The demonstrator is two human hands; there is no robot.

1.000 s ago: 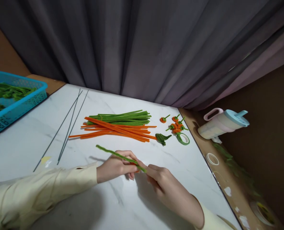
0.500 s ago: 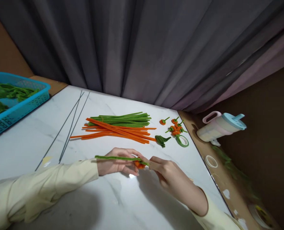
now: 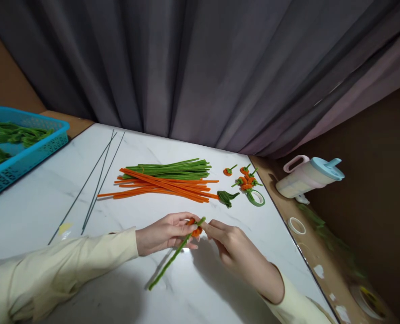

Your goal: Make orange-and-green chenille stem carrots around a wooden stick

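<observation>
Between the thumb and fingers of my left hand (image 3: 168, 231) is a small orange pipe-cleaner pumpkin (image 3: 197, 231). A green pipe cleaner (image 3: 173, 258) crosses its top; the long end slants down toward me and a short end sticks up on the right. My right hand (image 3: 231, 238) is closed, its fingertips right beside the pumpkin at the short green end; whether they pinch it is hidden. Beyond my hands lie bundles of green pipe cleaners (image 3: 173, 168) and orange pipe cleaners (image 3: 162, 185). Several finished orange pumpkins (image 3: 246, 181) with green stems sit at the back right.
Green tape (image 3: 255, 198) and a dark green pipe-cleaner leaf piece (image 3: 226, 198) lie near the pumpkins. Thin wires (image 3: 100, 180) lie on the left, beside a blue basket (image 3: 27, 155) holding green pieces. At right are a tumbler (image 3: 307, 177) and a white tape roll (image 3: 296, 226).
The long end of the green pipe cleaner has swung from pointing left over my left hand to slanting down toward me. My left thumb now lies over the pumpkin's top.
</observation>
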